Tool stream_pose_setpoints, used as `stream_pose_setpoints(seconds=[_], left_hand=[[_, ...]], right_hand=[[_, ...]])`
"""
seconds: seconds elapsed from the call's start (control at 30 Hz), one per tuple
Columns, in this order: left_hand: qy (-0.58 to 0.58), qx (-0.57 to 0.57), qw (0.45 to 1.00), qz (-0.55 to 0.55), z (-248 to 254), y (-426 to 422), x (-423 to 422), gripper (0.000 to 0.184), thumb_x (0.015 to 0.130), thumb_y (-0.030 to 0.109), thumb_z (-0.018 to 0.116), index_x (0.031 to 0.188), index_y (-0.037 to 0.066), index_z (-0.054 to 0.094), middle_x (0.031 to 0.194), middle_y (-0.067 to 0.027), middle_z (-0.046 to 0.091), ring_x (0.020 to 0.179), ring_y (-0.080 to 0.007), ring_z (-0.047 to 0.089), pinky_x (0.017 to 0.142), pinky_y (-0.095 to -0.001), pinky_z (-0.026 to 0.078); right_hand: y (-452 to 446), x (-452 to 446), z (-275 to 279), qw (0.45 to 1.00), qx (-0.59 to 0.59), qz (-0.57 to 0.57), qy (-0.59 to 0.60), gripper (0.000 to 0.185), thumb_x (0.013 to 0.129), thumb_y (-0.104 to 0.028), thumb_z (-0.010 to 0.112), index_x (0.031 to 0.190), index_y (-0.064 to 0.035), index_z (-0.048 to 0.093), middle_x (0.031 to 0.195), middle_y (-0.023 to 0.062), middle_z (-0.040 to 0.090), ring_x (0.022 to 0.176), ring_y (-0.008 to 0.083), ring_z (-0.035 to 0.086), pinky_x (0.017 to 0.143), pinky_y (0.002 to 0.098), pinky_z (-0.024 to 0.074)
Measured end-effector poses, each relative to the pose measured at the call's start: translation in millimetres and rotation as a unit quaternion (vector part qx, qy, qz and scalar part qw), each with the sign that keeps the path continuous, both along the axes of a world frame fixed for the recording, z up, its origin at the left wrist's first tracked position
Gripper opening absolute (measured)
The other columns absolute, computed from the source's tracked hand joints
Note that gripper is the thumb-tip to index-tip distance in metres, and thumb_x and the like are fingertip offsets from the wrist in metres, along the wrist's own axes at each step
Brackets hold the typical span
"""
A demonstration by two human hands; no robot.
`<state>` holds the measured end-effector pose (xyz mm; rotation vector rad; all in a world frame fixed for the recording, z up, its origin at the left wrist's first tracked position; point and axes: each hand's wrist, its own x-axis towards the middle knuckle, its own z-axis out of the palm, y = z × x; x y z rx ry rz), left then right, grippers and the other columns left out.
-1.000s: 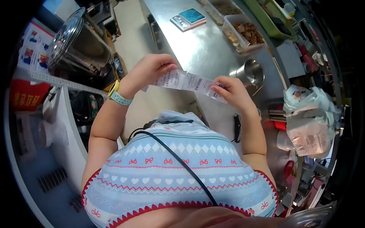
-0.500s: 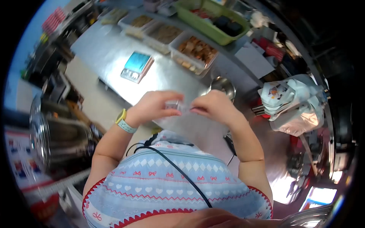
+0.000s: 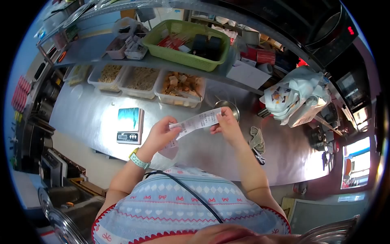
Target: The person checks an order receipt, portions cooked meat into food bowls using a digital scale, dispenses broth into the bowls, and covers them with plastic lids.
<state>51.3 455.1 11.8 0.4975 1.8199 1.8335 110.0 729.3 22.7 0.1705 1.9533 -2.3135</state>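
Note:
A long printed paper strip is stretched between my two hands over the metal table. My left hand pinches its left part, and a loose end hangs below the fingers. The right end is held between the thumb and fingers of my right hand. Left of my left hand lies a digital scale with a blue-green top. A round metal bowl stands just behind my right hand, partly hidden by it.
Plastic tubs of food line the table's back under a shelf with a green basket. Plastic bags sit at the right. A cloth lies right of my right hand. Metal pots stand at lower left.
The view has swung round to face the table and shelf. Blurred and close together half a second ago, my hands are now further apart with the strip spread between them.

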Motion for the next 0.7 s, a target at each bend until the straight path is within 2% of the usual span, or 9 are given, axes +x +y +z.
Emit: stream_pose_setpoints(seconds=[0.07,0.1,0.17,0.3,0.37,0.43,0.5,0.57,0.7], left_hand=[[-0.055,0.027,0.998,0.030,-6.5,2.0,-5.0,0.016,0.089,0.006,0.063,0.103,0.004,0.055,0.082,-0.0010,0.061,0.070,-0.0042,0.057,0.058,-0.0181,0.045],[-0.056,0.026,0.998,0.023,-14.6,2.9,-6.9,0.016,0.089,0.006,0.063,0.103,0.004,0.055,0.082,-0.0010,0.061,0.070,-0.0042,0.057,0.058,-0.0181,0.045],[-0.067,0.112,0.991,0.041,-28.5,8.2,-12.0,0.019,0.089,0.004,0.062,0.106,0.000,0.056,0.086,-0.0042,0.064,0.070,-0.0063,0.060,0.059,-0.0196,0.048],[-0.152,0.144,0.978,0.025,-29.7,24.6,-14.3,0.030,0.091,0.004,0.057,0.121,-0.003,0.055,0.094,-0.0090,0.067,0.075,-0.0124,0.065,0.065,-0.0239,0.053],[-0.171,0.169,0.971,-0.007,-36.8,35.1,-15.3,0.037,0.093,0.003,0.054,0.130,-0.001,0.050,0.098,-0.0090,0.067,0.076,-0.0115,0.064,0.067,-0.0231,0.052],[-0.114,0.166,0.979,-0.011,-40.9,41.0,-18.9,0.046,0.095,0.004,0.051,0.139,0.005,0.038,0.105,-0.0084,0.066,0.071,-0.0059,0.058,0.065,-0.0196,0.048],[-0.077,0.159,0.984,-0.028,-39.4,39.8,-25.1,0.052,0.096,0.006,0.049,0.145,0.009,0.030,0.109,-0.0082,0.065,0.068,-0.0027,0.054,0.064,-0.0176,0.046],[-0.070,0.174,0.981,-0.056,-23.5,39.5,-30.0,0.052,0.099,0.012,0.044,0.146,0.011,0.023,0.110,-0.0080,0.065,0.063,-0.0011,0.050,0.060,-0.0166,0.044],[-0.062,0.177,0.982,-0.016,-40.1,27.8,-36.1,0.043,0.099,0.013,0.042,0.141,0.011,0.031,0.107,-0.0092,0.065,0.082,-0.0061,0.054,0.071,-0.0197,0.046]], right_hand=[[-18.0,-6.3,-19.4,0.988,-0.112,-0.087,0.056,0.029,0.098,-0.017,0.050,0.124,-0.0087,0.040,0.107,0.0057,0.059,0.098,0.0147,0.060,0.080,0.0308,0.0508],[-26.1,-8.7,-23.7,0.988,-0.113,-0.095,0.056,0.029,0.098,-0.017,0.050,0.124,-0.0087,0.040,0.107,0.0057,0.059,0.098,0.0147,0.060,0.080,0.0308,0.0508],[-36.2,-17.2,-29.3,0.961,-0.265,-0.049,0.067,0.035,0.097,-0.016,0.051,0.130,-0.0087,0.039,0.117,0.0073,0.058,0.106,0.0158,0.057,0.085,0.0342,0.0502],[-68.1,-35.7,-9.0,0.952,-0.287,-0.094,0.055,0.032,0.096,-0.013,0.051,0.127,-0.0082,0.043,0.122,0.0082,0.057,0.108,0.0205,0.058,0.089,0.0384,0.0504],[-72.8,-54.5,-9.7,0.954,-0.267,-0.127,0.051,0.033,0.096,-0.013,0.052,0.128,-0.0086,0.043,0.120,0.0075,0.057,0.105,0.0190,0.058,0.088,0.0354,0.0497],[-68.3,-81.3,-12.1,0.948,-0.205,-0.198,0.140,0.032,0.097,-0.014,0.050,0.128,-0.0091,0.042,0.114,0.0064,0.058,0.100,0.0158,0.058,0.087,0.0308,0.0484],[-51.9,-108.2,17.6,0.938,-0.130,-0.268,0.178,0.024,0.099,-0.017,0.047,0.122,-0.0119,0.043,0.100,0.0051,0.057,0.082,0.0135,0.057,0.070,0.0291,0.0512],[-9.7,-138.6,45.7,0.935,-0.049,-0.250,0.248,0.016,0.099,-0.020,0.049,0.112,-0.0105,0.046,0.088,0.0033,0.057,0.065,0.0099,0.054,0.055,0.0233,0.0467],[40.4,-187.0,97.7,0.914,0.032,-0.257,0.311,0.015,0.100,-0.024,0.047,0.102,-0.0091,0.049,0.077,0.0018,0.056,0.054,0.0080,0.048,0.047,0.0218,0.0393]])
